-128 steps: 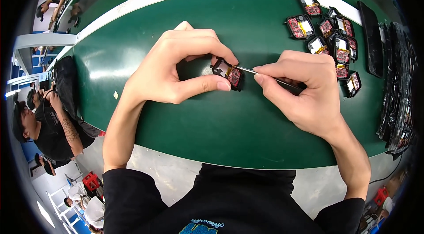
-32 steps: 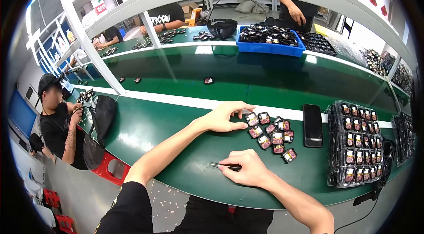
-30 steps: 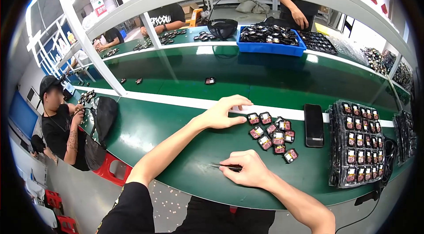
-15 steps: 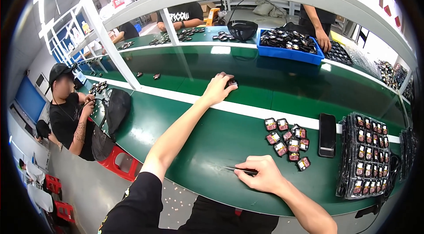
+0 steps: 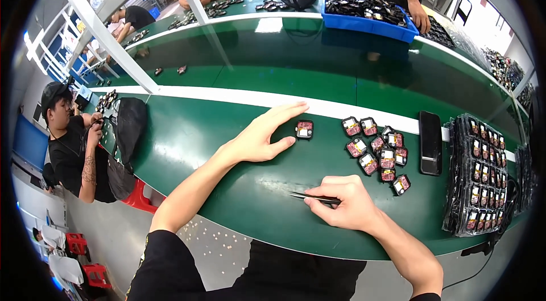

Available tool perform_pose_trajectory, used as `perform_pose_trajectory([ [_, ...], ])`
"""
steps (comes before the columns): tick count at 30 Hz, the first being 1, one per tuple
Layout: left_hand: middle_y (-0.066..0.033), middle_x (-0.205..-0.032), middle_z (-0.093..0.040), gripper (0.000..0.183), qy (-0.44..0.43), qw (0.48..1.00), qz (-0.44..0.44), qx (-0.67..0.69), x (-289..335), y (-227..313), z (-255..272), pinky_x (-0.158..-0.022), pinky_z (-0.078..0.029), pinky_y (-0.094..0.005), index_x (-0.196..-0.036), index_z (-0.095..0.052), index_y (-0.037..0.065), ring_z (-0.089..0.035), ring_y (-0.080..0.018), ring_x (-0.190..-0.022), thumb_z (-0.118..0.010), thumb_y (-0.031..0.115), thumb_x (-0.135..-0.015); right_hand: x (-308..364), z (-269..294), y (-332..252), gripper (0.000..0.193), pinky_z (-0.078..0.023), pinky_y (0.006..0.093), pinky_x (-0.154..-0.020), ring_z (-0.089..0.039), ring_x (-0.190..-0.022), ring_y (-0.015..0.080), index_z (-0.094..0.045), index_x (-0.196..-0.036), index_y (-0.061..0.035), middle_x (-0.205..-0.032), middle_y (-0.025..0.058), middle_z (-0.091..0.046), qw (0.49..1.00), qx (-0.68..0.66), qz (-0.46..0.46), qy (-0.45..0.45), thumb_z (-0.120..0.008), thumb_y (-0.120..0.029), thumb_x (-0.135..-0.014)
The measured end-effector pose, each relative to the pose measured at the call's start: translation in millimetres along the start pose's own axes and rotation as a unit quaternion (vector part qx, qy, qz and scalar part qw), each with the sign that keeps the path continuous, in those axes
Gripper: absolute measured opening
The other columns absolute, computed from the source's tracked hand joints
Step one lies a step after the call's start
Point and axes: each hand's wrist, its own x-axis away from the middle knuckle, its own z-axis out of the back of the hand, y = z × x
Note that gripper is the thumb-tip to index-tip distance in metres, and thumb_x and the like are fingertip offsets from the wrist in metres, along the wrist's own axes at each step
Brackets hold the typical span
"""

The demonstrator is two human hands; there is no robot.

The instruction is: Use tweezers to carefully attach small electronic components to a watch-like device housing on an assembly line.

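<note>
My left hand [image 5: 264,136] is open above the green bench, its fingers stretched out and the thumb apart. Just right of it, between fingers and thumb, a small square black electronic module [image 5: 305,129] with a pinkish and white face lies on the bench, with no finger visibly touching it. My right hand [image 5: 347,204] is closed around a pair of dark tweezers [image 5: 315,197], whose tips point left, low over the bench. Several similar modules [image 5: 387,158] lie in a loose cluster beyond and to the right of that hand.
A black phone [image 5: 430,144] and a stack of clear trays [image 5: 476,179] filled with modules stand at the right. Past a white rail [image 5: 239,96] runs a green conveyor belt [image 5: 256,76]. Across it are a blue bin [image 5: 369,25] and other people; one person [image 5: 77,142] sits at the left.
My left hand has drawn back from the conveyor belt over the rail; the module it was touching there now lies on the bench, with the fingers opened. My right hand keeps the tweezers.
</note>
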Motion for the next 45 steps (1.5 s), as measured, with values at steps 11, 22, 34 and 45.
perform_pose_trajectory([
  [11, -0.0106, -0.13, -0.066, 0.069, 0.083, 0.988, 0.037, -0.128, -4.0, -0.9, -18.8, -0.109, -0.052, -0.0462, -0.134, -0.073, 0.007, -0.064, -0.0335, -0.125, -0.097, 0.048, -0.084, -4.5, -0.9, -0.7, 0.018, -0.037, 0.0287, -0.046, -0.054, -0.05, 0.0095, -0.088, -0.104, -0.0015, -0.065, 0.0029, -0.065, 0.999, -0.004, -0.04, 0.007, -0.09, -0.001, -0.086],
  [22, -0.007, -0.129, -0.067, 0.054, 0.013, 0.997, 0.005, -0.071, -2.6, -9.6, -7.7, -0.109, -0.05, -0.044, -0.131, -0.078, 0.011, -0.063, -0.0302, -0.125, -0.098, 0.029, -0.084, -8.0, 2.5, 4.3, 0.014, -0.037, 0.0278, -0.046, -0.054, -0.05, 0.0083, -0.086, -0.103, 0.0005, -0.068, 0.0042, -0.067, 0.997, -0.003, -0.039, 0.062, -0.089, -0.001, -0.089],
  [34, -0.0026, -0.097, -0.07, 0.051, -0.09, 0.995, -0.032, -0.013, 3.3, 24.5, -16.3, -0.071, -0.044, -0.0362, -0.127, -0.077, 0.009, -0.057, -0.0207, -0.076, -0.099, 0.027, -0.084, -9.4, 15.6, 15.6, 0.006, -0.033, 0.0266, -0.048, -0.053, -0.052, 0.0065, -0.084, -0.094, 0.0024, -0.064, 0.0024, -0.065, 0.985, 0.042, -0.095, 0.139, -0.084, 0.002, -0.088],
  [45, -0.0014, -0.085, -0.071, 0.05, -0.069, 0.996, -0.044, 0.024, 3.3, 15.3, -18.9, -0.07, -0.043, -0.0341, -0.123, -0.082, 0.008, -0.058, -0.0182, -0.07, -0.102, 0.024, -0.08, -15.7, 7.9, 14.2, 0.003, -0.039, 0.0279, -0.047, -0.057, -0.051, 0.0093, -0.082, -0.092, 0.0019, -0.066, 0.0034, -0.065, 0.983, 0.091, -0.106, 0.123, -0.081, 0.002, -0.089],
])
